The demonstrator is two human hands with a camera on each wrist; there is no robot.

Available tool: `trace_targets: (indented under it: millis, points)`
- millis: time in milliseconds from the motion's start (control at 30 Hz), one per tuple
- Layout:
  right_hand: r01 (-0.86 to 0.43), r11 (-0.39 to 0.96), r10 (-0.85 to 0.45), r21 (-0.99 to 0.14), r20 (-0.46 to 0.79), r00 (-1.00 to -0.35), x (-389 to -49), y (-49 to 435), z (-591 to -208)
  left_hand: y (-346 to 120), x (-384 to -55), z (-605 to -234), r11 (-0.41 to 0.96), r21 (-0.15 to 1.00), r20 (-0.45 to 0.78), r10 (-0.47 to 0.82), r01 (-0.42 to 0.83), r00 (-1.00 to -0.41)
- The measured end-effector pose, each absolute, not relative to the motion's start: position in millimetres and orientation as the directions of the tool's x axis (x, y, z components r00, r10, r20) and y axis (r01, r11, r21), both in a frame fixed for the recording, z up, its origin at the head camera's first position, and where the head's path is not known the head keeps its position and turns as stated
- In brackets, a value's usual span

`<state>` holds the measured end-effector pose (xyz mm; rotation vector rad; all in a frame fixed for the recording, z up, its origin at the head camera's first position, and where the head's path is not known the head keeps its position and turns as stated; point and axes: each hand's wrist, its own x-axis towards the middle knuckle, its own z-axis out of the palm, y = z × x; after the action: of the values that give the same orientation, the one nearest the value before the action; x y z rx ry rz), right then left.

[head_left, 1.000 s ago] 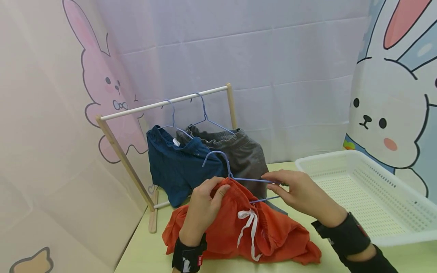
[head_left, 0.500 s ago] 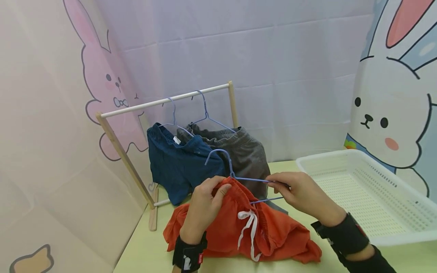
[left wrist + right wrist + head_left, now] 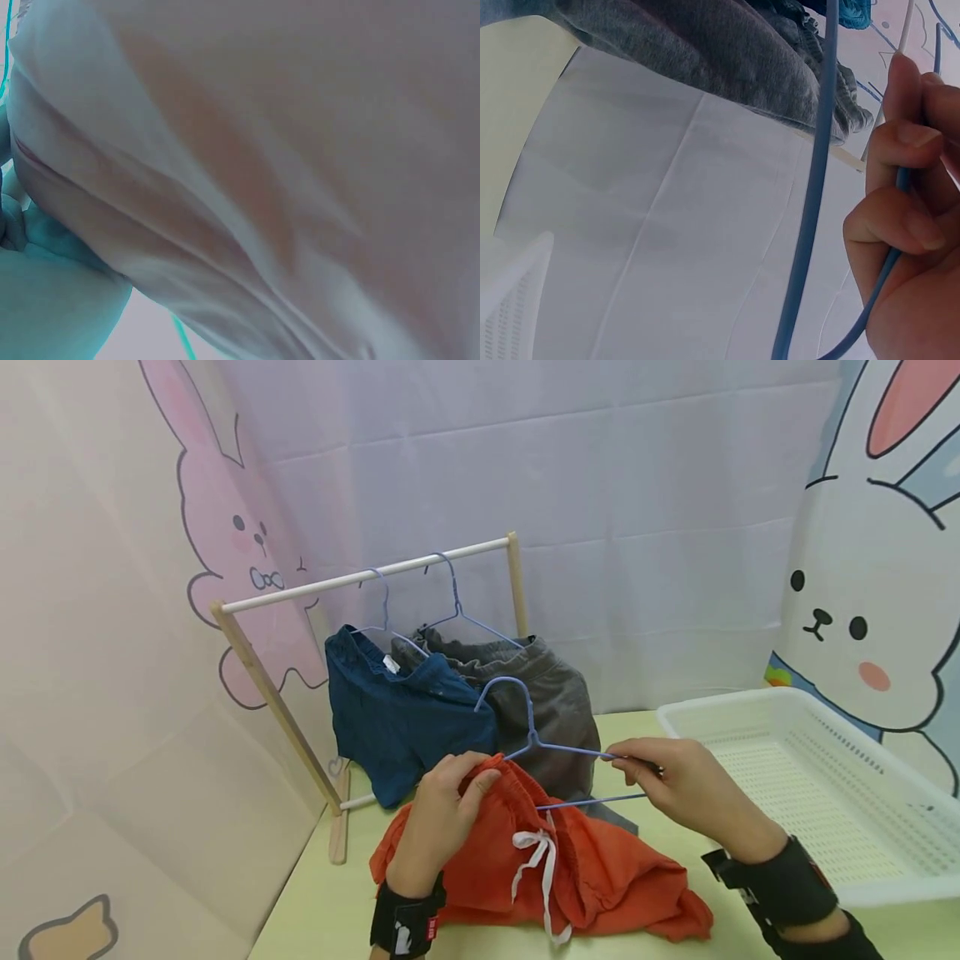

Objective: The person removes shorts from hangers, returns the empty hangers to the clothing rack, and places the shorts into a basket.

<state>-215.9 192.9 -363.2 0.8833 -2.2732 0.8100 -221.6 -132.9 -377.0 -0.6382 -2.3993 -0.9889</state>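
Left of and beyond the left grip, a wood-and-white rack [image 3: 267, 697] stands on the pale green tabletop [image 3: 307, 906]. Blue shorts [image 3: 397, 710] hang from it, just past the left grip, covering part of the rack's lower bar.

The left grip [image 3: 441, 818] reaches up and slightly right from a black wristband [image 3: 407, 920], back of the hand toward the head camera. Its thumb and fingers pinch the waistband of the orange-red shorts [image 3: 622, 877], which spread below and to the right of this grip over the tabletop. In the left wrist view pale, washed-out cloth fills most of the frame, and only a blurred edge of the hand shows.

Between the two grips a blue hanger [image 3: 570, 749] has its hook raised; its left end is hidden at the shorts and the left hand. Beyond it, grey shorts [image 3: 562, 702] hang from the rack, partly covered by the blue pair.

The right grip [image 3: 686, 781] reaches in leftward from a second wristband [image 3: 783, 885], fingers bent, pinching the hanger's right end and hiding that end in the head view. The right wrist view shows those fingers curled about the wire, the hand cut off at the frame's edge.

Right of the right grip lies a white basket [image 3: 892, 895], cut off at the picture's edge.
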Motion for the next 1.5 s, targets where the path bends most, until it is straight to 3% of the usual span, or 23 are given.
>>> trace_targets:
  millis: [267,1067,1500]
  points:
    - [-0.74,0.596,-0.387,-0.311,0.696,-0.605,-212,206,-364,-140,-218,-383,0.631,0.553,0.536,0.23,0.544,-0.812]
    - [-0.693,0.675,-0.278,-0.253,0.782,-0.557,-205,248,-354,-165,-221,-392,0.65,0.55,0.542,0.199,0.524,-0.816]
    - [-0.675,0.691,-0.258,-0.257,0.785,-0.563,-199,264,-343,-175,-219,-394,0.651,0.586,0.506,0.172,0.483,-0.845]
